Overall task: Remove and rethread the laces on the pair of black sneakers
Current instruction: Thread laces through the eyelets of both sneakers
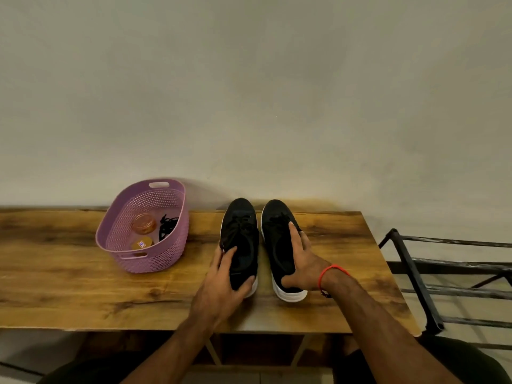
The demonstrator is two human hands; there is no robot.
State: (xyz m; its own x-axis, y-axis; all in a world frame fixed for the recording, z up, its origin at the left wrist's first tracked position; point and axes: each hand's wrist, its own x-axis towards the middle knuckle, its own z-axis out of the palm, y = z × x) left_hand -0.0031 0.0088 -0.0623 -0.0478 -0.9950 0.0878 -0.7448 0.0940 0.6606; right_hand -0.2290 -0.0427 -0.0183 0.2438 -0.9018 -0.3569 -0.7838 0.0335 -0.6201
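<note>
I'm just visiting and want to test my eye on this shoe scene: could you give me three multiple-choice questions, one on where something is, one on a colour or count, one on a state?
1. Where does the basket stand relative to the sneakers?
A. To their left on the table
B. To their right on the table
C. On the floor

2. What colour is the basket?
A. Green
B. Purple
C. White

3. What are the hands doing?
A. Both hang free above the table
B. Both reach into the basket
C. Each holds one sneaker

Answers:
1 A: the basket sits left of the left sneaker and right sneaker on the table.
2 B: its perforated walls are purple.
3 C: the left hand grips the left sneaker's heel end and the right hand grips the right one.
</note>
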